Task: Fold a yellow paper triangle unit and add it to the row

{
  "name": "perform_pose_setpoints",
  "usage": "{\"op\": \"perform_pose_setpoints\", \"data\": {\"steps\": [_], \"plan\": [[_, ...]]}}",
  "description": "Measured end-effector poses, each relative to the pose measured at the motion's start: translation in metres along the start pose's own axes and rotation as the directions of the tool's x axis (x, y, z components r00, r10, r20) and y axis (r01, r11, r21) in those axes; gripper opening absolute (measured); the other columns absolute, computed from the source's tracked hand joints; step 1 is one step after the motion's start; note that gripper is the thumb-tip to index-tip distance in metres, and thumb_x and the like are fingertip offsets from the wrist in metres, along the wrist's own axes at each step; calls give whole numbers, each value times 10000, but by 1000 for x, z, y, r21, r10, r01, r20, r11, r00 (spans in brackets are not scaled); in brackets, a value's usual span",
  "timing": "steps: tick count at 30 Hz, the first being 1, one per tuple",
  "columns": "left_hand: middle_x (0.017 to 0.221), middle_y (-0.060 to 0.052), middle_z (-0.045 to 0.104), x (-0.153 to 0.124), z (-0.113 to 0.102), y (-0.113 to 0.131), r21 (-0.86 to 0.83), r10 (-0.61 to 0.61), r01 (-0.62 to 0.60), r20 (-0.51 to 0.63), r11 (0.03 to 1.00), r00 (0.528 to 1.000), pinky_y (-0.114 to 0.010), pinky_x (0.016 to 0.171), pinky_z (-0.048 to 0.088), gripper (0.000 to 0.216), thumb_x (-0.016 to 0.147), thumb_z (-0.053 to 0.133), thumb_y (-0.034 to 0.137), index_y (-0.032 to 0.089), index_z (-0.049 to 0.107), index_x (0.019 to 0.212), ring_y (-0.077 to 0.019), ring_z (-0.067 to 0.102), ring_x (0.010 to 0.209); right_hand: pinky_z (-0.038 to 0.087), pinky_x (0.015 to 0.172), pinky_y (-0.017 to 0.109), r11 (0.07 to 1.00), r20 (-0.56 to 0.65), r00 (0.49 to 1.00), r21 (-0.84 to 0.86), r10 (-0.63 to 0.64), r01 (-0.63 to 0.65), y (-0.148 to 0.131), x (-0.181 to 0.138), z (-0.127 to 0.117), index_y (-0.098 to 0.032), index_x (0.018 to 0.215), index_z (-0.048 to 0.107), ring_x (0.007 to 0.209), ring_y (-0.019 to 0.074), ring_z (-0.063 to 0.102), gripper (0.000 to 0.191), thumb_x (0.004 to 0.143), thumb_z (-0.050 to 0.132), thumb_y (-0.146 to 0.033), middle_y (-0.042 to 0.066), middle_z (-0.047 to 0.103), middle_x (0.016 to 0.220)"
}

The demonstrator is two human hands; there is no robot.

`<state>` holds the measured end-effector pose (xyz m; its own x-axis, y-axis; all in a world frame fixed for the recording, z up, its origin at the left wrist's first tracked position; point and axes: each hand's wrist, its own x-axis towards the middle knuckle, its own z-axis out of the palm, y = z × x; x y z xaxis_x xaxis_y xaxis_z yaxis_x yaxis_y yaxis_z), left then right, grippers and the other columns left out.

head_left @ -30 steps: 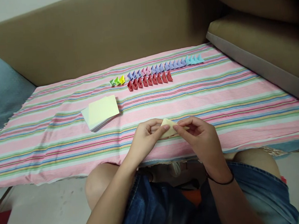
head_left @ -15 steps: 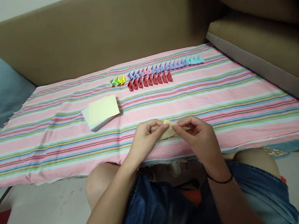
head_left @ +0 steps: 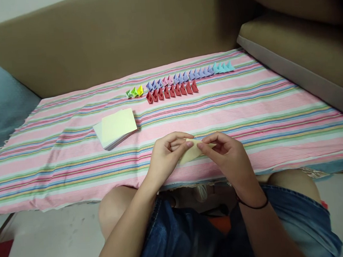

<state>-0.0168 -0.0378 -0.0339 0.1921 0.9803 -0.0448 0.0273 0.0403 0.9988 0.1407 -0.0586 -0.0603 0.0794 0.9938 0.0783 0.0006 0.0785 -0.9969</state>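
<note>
Setting: striped cloth (head_left: 260, 105) spread in front of a brown backrest (head_left: 125, 38). Fingers of both hands pinching one item, a folded yellow paper (head_left: 189, 153); left hand (head_left: 167, 154) has thumb on the near face, right hand (head_left: 231, 156) likewise, thumb tips close together near the upper edge. Fingertips behind the sheet partly hidden; exact fold layers cannot be read. Paper is held up in front of the person, over the near part of the cloth, a corner pointing down past the left thumb. Handling, judged: very light, thin, stiff along creases but soft between them; dry, little slip expected; easily crumpled or torn if squeezed or pulled hard. Best hold: light thumb-and-finger pinch on the folded edge, where layers probably double up, leaving loose corners unpressed. Further out, left of the hands: paper stack (head_left: 119, 123), pale yellow sheet on top, edges slightly fanned. Beyond: red folded papers (head_left: 172, 91) in a row, a purple, pink and light-blue row (head_left: 192, 75) behind, three green-to-yellow pieces (head_left: 134, 92) at the left.
</note>
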Motion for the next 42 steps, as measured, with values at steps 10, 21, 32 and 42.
{"op": "perform_pose_setpoints", "data": {"steps": [10,21,32,42], "plan": [[672,-9,675,-1,2,1,-39,-78,78,-1,996,997,-181,551,426,229,718,743,334,143,696,836,-91,581,593,474,554,226,1000,-9,1000,-16,14,-14,2,0,0,-190,742,624,624,120,595,190,749,729,-348,-13,619,678],[660,3,697,0,-5,-5,-89,-16,6,-108,996,994,-206,600,468,200,742,726,330,166,712,855,-103,600,600,493,612,209,968,239,962,179,133,-178,9,2,5,-199,796,695,627,96,601,206,772,707,-403,-17,660,662],[660,-6,705,0,-5,-2,-55,-29,24,-94,998,995,-214,581,455,203,733,735,321,159,713,853,-112,609,594,441,538,222,982,132,986,145,98,-117,16,3,8,-196,757,711,561,102,560,179,741,736,-373,-19,646,608],[669,-6,715,-1,-4,-1,-43,-47,45,-59,998,997,-211,593,457,205,714,750,321,160,710,834,-115,624,608,407,521,237,992,106,991,91,76,-85,21,7,-4,-196,655,709,529,106,527,221,748,728,-395,-8,636,571]]}}
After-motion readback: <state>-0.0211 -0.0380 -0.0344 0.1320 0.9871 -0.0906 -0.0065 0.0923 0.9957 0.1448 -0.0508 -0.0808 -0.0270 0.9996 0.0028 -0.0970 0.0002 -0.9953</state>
